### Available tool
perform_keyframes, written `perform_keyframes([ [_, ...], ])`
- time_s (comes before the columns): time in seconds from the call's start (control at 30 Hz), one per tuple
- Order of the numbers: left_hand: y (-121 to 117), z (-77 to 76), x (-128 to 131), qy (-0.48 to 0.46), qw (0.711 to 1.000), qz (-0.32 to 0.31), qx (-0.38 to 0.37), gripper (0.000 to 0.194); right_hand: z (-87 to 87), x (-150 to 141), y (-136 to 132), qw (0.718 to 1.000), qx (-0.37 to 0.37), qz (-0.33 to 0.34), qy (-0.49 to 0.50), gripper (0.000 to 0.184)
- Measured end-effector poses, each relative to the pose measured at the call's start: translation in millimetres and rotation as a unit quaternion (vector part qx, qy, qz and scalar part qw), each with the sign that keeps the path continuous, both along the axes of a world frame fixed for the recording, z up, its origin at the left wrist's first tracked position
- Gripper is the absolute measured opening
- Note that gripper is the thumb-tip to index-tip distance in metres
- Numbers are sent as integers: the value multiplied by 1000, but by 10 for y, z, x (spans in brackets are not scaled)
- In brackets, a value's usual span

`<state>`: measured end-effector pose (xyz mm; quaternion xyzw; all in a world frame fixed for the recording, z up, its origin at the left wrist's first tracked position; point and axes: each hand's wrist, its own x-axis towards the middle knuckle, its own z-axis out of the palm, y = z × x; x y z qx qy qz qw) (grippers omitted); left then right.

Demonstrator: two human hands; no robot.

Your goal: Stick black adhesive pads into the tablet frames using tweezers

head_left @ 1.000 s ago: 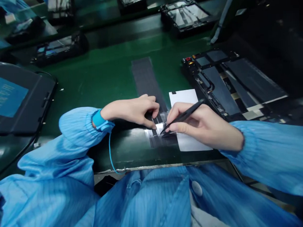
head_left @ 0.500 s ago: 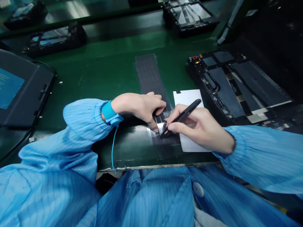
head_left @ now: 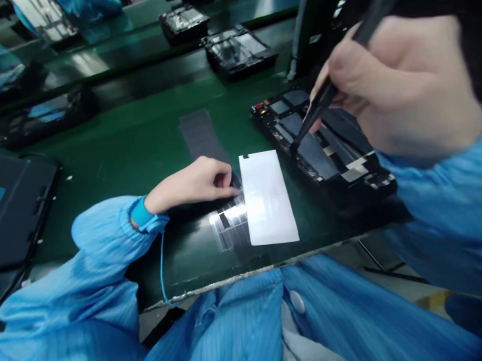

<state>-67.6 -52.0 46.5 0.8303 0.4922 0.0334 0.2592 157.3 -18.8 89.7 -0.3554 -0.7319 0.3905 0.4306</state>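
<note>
R hand (head_left: 411, 85) was up at approx 2 o'clock, close to the cam, fingers wrapped shut round a black pointed tool (head_left: 321, 101), tip down on a dark panel (head_left: 311, 154) in an opened tablet chassis (head_left: 270, 112). Chassis lay approx 7 o'clock from R hand, long axis running 10 to 4, & R hand was clearly the nearer one to it. L hand (head_left: 189, 185) sat left of centre, approx 9 o'clock, fingers curled, tips down at a dark gridded strip (head_left: 200, 132) on the green bench mat (head_left: 144, 126); can't tell if they actually had hold of it. Strip ran approx 11 to 5, its shiny lower part along the L edge of a white liner sheet (head_left: 267, 198), which lay just beside L fingertips, long axis about the same. Chassis was approx 3 o'clock from L hand, w/ the sheet between. Blue wrist strap (head_left: 143, 214) on L wrist, cord (head_left: 162, 267) dropping toward 6. Black tablet case (head_left: 12, 209) at 9 o'clock; another chassis (head_left: 236, 54) out at 12.
</note>
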Motion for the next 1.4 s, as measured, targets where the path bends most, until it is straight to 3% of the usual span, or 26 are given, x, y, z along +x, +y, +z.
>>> perform_keyframes([
  [0.1,53,-45,254,-110,962,143,205,18,-146,119,391,990,-128,42,-32,24],
  [0.13,63,-78,347,-136,945,144,259,13,-230,115,494,982,-173,55,-47,25],
  [0.2,66,-168,501,-167,934,91,302,5,-395,70,640,966,-236,78,-72,25],
  [0.3,40,-313,611,-178,945,11,275,15,-555,9,724,966,-235,77,-69,23],
  [0.4,14,-388,611,-177,952,-3,250,21,-599,22,728,978,-186,57,-73,24],
  [0.57,2,-371,596,-153,961,-27,228,22,-582,57,738,982,-145,56,-102,27],
  [0.97,12,-340,613,-126,969,-99,185,19,-603,44,754,985,-127,43,-107,28],
  [1.17,1,-336,631,-104,967,-114,205,20,-596,45,739,986,-98,37,-133,23],
  [1.3,-14,-356,638,-90,967,-79,223,22,-586,41,723,987,-91,33,-130,23],
  [1.4,9,-360,653,-64,963,-87,246,20,-583,38,716,987,-105,29,-116,22],
])
